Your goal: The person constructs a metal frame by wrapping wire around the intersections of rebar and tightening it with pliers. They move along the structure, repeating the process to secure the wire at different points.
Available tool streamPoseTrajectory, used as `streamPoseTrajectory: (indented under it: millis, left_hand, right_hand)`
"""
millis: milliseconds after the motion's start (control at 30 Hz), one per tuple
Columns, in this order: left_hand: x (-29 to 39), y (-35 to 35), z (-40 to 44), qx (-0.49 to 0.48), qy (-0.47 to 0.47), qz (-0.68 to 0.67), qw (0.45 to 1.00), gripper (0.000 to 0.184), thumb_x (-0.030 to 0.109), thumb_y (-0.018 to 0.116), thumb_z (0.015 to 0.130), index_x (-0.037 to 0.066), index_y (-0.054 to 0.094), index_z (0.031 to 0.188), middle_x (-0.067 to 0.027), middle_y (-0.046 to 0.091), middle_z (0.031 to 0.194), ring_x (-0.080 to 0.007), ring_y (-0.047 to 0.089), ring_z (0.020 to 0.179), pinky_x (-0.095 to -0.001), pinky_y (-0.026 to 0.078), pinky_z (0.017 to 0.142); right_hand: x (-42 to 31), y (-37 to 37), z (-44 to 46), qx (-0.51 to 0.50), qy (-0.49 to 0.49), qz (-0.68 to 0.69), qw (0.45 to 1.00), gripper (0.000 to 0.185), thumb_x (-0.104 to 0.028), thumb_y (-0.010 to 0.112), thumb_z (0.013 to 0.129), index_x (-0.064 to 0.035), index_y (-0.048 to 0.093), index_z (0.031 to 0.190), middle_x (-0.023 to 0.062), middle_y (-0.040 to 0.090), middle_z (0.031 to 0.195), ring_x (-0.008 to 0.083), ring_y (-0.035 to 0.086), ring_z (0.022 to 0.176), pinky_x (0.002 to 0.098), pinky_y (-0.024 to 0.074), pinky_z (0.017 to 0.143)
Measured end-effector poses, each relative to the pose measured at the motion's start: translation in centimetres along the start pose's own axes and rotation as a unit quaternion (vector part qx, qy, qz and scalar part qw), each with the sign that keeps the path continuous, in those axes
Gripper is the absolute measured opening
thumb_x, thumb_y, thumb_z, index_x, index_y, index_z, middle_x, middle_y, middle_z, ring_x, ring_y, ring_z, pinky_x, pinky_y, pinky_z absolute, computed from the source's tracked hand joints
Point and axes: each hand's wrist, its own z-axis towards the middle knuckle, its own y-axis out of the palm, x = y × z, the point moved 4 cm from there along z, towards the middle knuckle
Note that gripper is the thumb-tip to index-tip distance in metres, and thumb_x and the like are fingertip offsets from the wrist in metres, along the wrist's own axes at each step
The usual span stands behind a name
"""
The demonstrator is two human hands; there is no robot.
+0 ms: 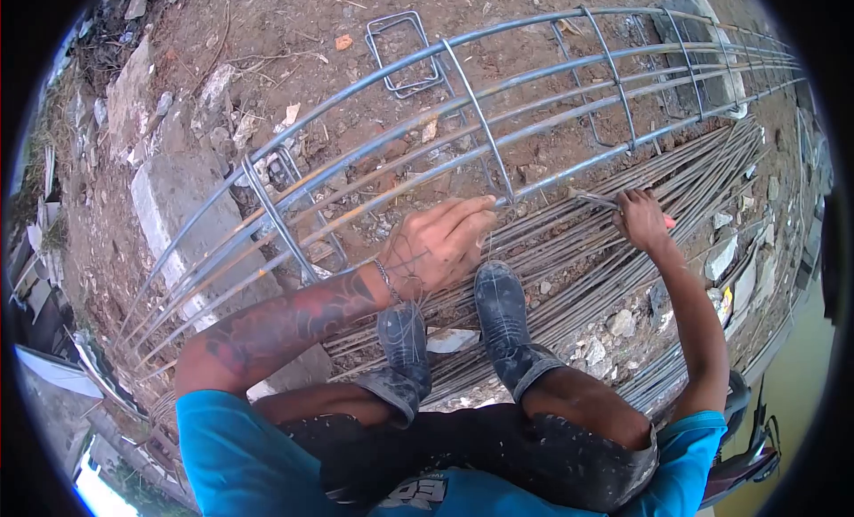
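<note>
Rebar cage [485, 136], one: long steel bars, some rust-stained, ran across the ground in front of the person, with rectangular stirrups [612, 76] set around them at intervals. Left hand [443, 246], at the near lower bar: thumb and fingers drawn together, tips beside the bar next to a stirrup; thin wire strands [487, 247] trailed from the grasp, though their exact seat between the fingers could not be told. Right hand [640, 219]: fingers curled closed about a metal hand tool [596, 198] with a red end, its tip pointing toward the cage, apart from the bars.

Beneath and behind the hands: a long bundle of thin rods [712, 165], lying loosely side by side. Boots [503, 308], one pair, dark and dusty, stood among the rods. Concrete blocks, two: one [173, 197] under the cage's left end, the other [703, 54] at its right part. Loose rectangular stirrups [392, 19] lay beyond the top bar, on bare earth [276, 36] strewn with rubble.
</note>
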Motion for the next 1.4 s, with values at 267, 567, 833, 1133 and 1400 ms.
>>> streamPoseTrajectory:
  millis: [267, 567, 833, 1133, 1400]
  left_hand:
    - [0.2, 0.4, -0.4, 0.038, 0.023, 0.024, 0.999, 0.031, 0.002, 0.059, 0.074, 0.001, 0.055, 0.105, -0.0158, 0.060, 0.111, -0.0306, 0.063, 0.091, -0.0368, 0.055, 0.075]
    - [0.2, 0.4, -1.0, 0.042, 0.040, 0.040, 0.998, 0.025, 0.007, 0.059, 0.076, 0.001, 0.054, 0.101, -0.0160, 0.060, 0.107, -0.0301, 0.064, 0.090, -0.0376, 0.054, 0.073]
    - [-0.3, 0.6, -1.0, 0.035, 0.040, 0.042, 0.998, 0.028, 0.009, 0.057, 0.078, -0.001, 0.053, 0.104, -0.0167, 0.059, 0.108, -0.0311, 0.063, 0.091, -0.0385, 0.054, 0.075]
    - [-0.5, 1.2, -1.1, 0.012, 0.048, 0.053, 0.997, 0.033, 0.010, 0.057, 0.077, -0.002, 0.051, 0.107, -0.0152, 0.054, 0.118, -0.0300, 0.055, 0.105, -0.0388, 0.052, 0.081]
    - [-0.3, 1.3, -1.2, 0.025, 0.075, 0.056, 0.995, 0.034, 0.008, 0.059, 0.073, -0.002, 0.051, 0.105, -0.0153, 0.054, 0.119, -0.0294, 0.055, 0.102, -0.0381, 0.052, 0.080]
  right_hand:
    - [-13.0, -7.9, -9.6, -0.059, 0.217, 0.627, 0.746, 0.009, -0.004, 0.049, 0.084, -0.0033, 0.051, 0.092, 0.0066, 0.055, 0.085, 0.0136, 0.055, 0.076, 0.0279, 0.0484, 0.066]
    - [-20.5, -12.1, -7.3, -0.098, 0.189, 0.732, 0.647, 0.019, -0.001, 0.042, 0.084, -0.0058, 0.043, 0.102, 0.0105, 0.051, 0.103, 0.0208, 0.056, 0.100, 0.0394, 0.0514, 0.086]
    - [-22.5, -12.9, -7.8, -0.104, 0.224, 0.737, 0.629, 0.016, -0.001, 0.041, 0.086, -0.0081, 0.041, 0.100, 0.0118, 0.050, 0.108, 0.0252, 0.053, 0.107, 0.0461, 0.0500, 0.088]
    - [-23.6, -13.1, -7.0, -0.103, 0.221, 0.729, 0.640, 0.012, -0.003, 0.038, 0.090, -0.0075, 0.039, 0.100, 0.0133, 0.049, 0.111, 0.0271, 0.052, 0.111, 0.0476, 0.0491, 0.092]
    - [-24.4, -13.5, -7.0, -0.071, 0.245, 0.734, 0.630, 0.015, -0.007, 0.042, 0.089, -0.0061, 0.041, 0.104, 0.0073, 0.046, 0.097, 0.0186, 0.053, 0.089, 0.0383, 0.0525, 0.082]
